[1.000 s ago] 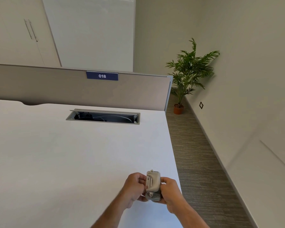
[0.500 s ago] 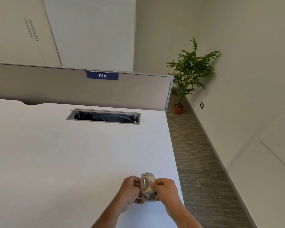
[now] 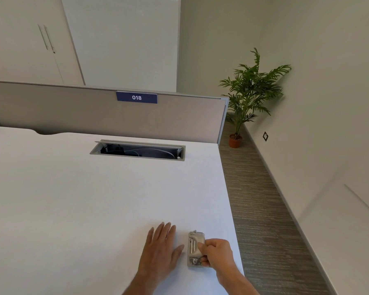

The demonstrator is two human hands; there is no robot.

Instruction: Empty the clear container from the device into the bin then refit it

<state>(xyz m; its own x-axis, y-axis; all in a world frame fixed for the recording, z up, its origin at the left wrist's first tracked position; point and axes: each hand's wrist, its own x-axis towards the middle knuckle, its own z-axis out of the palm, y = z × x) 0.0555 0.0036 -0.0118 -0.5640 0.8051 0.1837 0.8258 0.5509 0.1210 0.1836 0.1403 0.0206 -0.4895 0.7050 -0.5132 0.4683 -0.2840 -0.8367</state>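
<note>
A: where's the device (image 3: 196, 250) sitting rn?

B: on the white desk (image 3: 94, 199) near its right edge, long axis pointing away from the person. right hand (image 3: 216, 253) is closed around its right side, left hand (image 3: 161, 250) lies flat and open just beside it, holding nothing

A: so the right's nearer. bin?

B: not in view, and can't tell if the clear container's fitted
</note>
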